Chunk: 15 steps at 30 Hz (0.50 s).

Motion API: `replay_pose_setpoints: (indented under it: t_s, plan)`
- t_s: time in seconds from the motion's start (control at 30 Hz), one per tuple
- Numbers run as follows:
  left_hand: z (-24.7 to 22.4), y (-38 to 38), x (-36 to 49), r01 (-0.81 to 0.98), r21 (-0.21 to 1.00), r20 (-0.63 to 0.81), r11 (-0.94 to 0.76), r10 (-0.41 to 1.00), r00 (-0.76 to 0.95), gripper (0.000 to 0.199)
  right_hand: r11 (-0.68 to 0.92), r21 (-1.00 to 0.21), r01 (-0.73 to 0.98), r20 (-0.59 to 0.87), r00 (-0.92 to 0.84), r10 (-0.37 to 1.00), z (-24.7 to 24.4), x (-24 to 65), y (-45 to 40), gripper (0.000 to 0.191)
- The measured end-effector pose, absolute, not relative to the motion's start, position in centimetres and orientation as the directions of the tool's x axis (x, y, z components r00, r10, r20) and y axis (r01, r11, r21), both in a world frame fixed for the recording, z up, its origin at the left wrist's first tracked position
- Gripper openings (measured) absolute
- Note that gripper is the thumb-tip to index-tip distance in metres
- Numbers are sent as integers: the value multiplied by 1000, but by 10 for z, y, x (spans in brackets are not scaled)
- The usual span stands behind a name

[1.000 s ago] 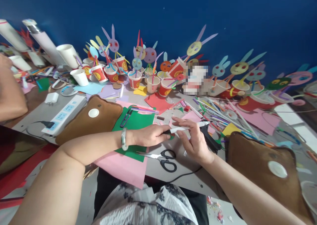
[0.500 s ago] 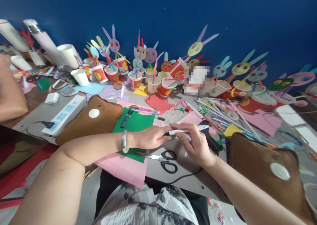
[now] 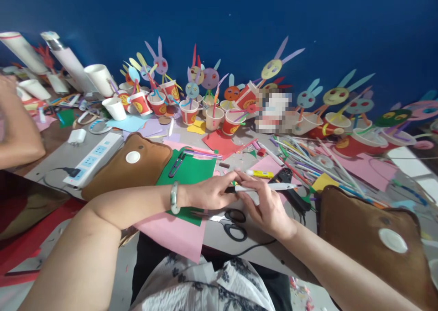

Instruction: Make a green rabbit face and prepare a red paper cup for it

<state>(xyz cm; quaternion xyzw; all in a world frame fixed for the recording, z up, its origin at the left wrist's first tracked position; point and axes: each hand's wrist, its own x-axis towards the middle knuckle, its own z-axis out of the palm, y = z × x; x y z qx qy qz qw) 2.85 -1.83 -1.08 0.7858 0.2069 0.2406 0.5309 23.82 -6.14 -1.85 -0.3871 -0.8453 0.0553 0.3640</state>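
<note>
Since two grips likely steady it, the slim white plastic marker (image 3: pixel 284 186) is held beyond the black-handled metal scissors (image 3: pixel 225 221), left hand (image 3: pixel 214 192) pinching its black end, right hand (image 3: pixel 268 206) closed around its barrel.

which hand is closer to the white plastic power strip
Left: the left hand is right of the power strip, past a brown cushion-like bag; the right hand is farther right, holding a slim white pen.

Premises appear to be a craft workroom. Evidence: long-eared paper figures in cups (image 3: pixel 189 114) ranged along a blue wall (image 3: pixel 219 9); coloured sheets (image 3: pixel 205 165), scissors (image 3: pixel 225 221) and loose sticks (image 3: pixel 301 155) across a grey worktable (image 3: pixel 212 239).
</note>
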Motion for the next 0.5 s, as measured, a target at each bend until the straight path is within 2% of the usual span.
replay_pose_setpoints:
  t_s: [0.13, 0.23, 0.3, 0.37, 0.43, 0.5]
  plan:
    - [-8, -3, 23, 47, 975, 92, -216, 590, 802, 50, 645, -460, 610, 590, -333, 736, -24, 244, -55, 29]
    - [-5, 18, 13, 152, 933, 81, -325, 605, 792, 56, 553, -552, 624, 604, -158, 781, -27, 248, -50, 28]
    - [-7, 36, 5, 317, 842, 105, -436, 709, 698, 43, 532, -558, 637, 613, -116, 781, -27, 249, -48, 26]
    - [-10, 54, -4, 541, 690, 153, -481, 827, 541, 33, 567, -509, 648, 634, -163, 756, -27, 248, -48, 24]
    - [-16, 69, -13, 671, 526, 207, -522, 844, 494, 28, 628, -432, 648, 661, -246, 709, -27, 248, -47, 24]
    - [-21, 79, -20, 744, 419, 221, -521, 853, 473, 25, 682, -366, 633, 682, -316, 660, -27, 248, -46, 25]
